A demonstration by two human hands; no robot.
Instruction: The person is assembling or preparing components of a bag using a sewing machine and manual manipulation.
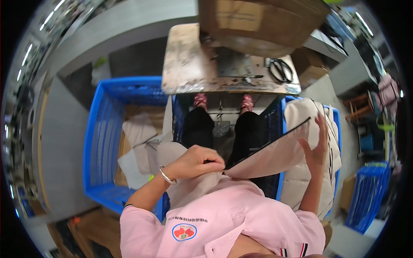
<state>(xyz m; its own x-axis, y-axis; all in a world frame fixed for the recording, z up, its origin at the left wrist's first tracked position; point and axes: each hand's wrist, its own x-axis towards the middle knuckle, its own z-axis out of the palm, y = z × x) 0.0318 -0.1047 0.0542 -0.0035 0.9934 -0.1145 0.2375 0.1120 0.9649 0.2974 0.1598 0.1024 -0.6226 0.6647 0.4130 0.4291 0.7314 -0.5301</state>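
My left hand (pixel 198 162) is closed in a pinch on a beige fabric piece (pixel 273 155) above my lap. A black strip, perhaps a zipper, runs along the piece's upper edge, slanting up to the right. Near its far right end my right hand (pixel 317 144) has its thumb and fingers spread, and it does not appear to grip the cloth. Beneath that hand, a pile of beige fabric pieces with black edging (pixel 297 182) fills the right blue crate (pixel 279 187). More pale cloth (pixel 137 129) lies loosely in the left blue crate (pixel 91 142), and some drapes over its side toward me.
Ahead of my knees stands a worn table (pixel 185 56) with black-handled scissors (pixel 280 70) on its right side. A brown cardboard-like bulk (pixel 262 26) overhangs its far part. Farther right are another blue crate (pixel 368 193) and a wooden stool (pixel 359 107).
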